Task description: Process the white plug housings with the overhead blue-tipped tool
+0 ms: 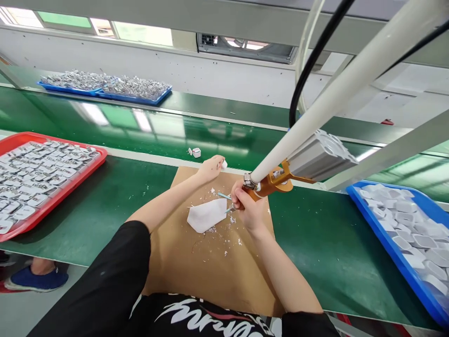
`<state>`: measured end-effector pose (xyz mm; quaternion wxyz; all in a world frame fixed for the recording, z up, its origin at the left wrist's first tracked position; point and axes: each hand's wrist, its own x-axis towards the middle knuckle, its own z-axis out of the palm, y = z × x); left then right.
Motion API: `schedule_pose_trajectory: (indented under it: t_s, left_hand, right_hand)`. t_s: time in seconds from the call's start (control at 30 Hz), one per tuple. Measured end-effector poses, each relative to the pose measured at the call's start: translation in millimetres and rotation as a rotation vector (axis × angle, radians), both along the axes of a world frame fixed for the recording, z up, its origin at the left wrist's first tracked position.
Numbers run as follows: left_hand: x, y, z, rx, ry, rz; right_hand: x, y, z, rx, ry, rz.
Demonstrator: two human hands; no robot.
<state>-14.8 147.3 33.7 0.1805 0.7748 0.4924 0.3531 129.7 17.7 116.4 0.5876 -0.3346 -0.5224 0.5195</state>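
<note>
My left hand (211,167) reaches to the far edge of a brown board (210,262) and is closed on a small white plastic part (223,164). My right hand (246,208) grips the orange handle of a hanging tool (277,181) with a grey cylinder body and a white hose; its blue-tipped nozzle (224,196) points left over a white folded cloth (206,215). White flakes lie scattered on the board. Another small white part (195,152) sits on the green belt just beyond my left hand.
A red tray (94,166) of white parts stands at the left, a blue tray (396,252) of white parts at the right. Blue trays (154,99) of metal pieces sit on the far belt. Black cable and white tubes hang overhead. Someone's blue shoe (35,280) shows below the table.
</note>
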Motion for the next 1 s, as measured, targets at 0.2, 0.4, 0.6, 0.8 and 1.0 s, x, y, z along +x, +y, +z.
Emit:
schedule_pose_trajectory:
  t_s: [0.2, 0.4, 0.6, 0.8, 1.0]
  left_hand:
    - [-28, -82, -27.6, 0.024, 0.114, -0.213]
    - [-38, -108, -38.9, 0.161, 0.12, -0.249]
    - [-30, -110, -42.6, 0.115, 0.143, -0.108]
    - [-23, -136, -33.5, 0.035, -0.069, -0.136]
    - [-15, -148, -33.4, 0.055, -0.026, -0.185]
  right_hand:
    - [0, 1, -4.5, 0.046, 0.014, 0.016]
    - [0, 2, -7.3, 0.13, 0.051, 0.1]
    - [0, 0, -4.5, 0.19, 0.055, 0.166]
    - [-3, -4, -1.7, 0.179, 0.065, 0.172]
    - [-5, -7, 0.1, 0.183, 0.057, 0.18]
